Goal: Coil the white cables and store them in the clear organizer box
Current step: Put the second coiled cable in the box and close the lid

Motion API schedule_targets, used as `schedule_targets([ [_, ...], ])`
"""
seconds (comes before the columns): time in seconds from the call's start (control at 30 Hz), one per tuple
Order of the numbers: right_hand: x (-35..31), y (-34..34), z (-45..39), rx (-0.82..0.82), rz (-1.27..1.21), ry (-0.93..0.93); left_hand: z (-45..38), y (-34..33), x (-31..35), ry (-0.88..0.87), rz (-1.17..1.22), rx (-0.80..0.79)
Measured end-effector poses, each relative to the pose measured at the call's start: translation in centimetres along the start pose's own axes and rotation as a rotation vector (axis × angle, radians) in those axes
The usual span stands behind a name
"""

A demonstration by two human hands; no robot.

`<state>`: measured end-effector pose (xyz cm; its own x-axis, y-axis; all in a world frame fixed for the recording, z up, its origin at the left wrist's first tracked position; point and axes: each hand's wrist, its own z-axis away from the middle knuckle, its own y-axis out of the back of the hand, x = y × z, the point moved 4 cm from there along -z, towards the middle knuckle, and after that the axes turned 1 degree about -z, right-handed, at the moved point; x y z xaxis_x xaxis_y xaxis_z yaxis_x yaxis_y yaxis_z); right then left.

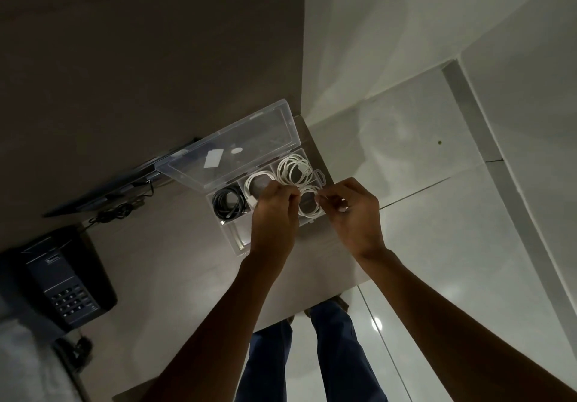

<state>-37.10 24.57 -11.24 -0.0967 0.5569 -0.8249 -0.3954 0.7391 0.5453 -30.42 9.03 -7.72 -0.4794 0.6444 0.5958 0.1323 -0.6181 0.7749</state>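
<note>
A clear organizer box (237, 239) stands on the table near its right edge, with its lid (231, 154) swung open toward the wall. One coiled white cable (293, 167) lies in the far right compartment, another coiled white cable (256, 181) in the far middle one, and a coiled black cable (227, 204) in the far left one. My left hand (274, 214) and my right hand (349, 211) together pinch a third white coil (307, 201) and hold it just over a near right compartment.
A dark desk telephone (62, 279) sits at the left of the table. A flat dark device (109, 189) with tangled black wires leans by the wall behind the box. The table's right edge drops to a glossy tiled floor, where my legs show.
</note>
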Motion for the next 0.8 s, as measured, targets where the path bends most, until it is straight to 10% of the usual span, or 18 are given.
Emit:
schedule_targets([
  [0.5,-0.3,0.2,0.4,-0.102,0.236,0.23,0.2,-1.3,-0.6,-0.145,-0.234,0.025],
  [0.8,-0.1,-1.0,0.1,0.004,-0.045,-0.181,-0.2,-1.3,-1.0,0.013,0.029,-0.023],
])
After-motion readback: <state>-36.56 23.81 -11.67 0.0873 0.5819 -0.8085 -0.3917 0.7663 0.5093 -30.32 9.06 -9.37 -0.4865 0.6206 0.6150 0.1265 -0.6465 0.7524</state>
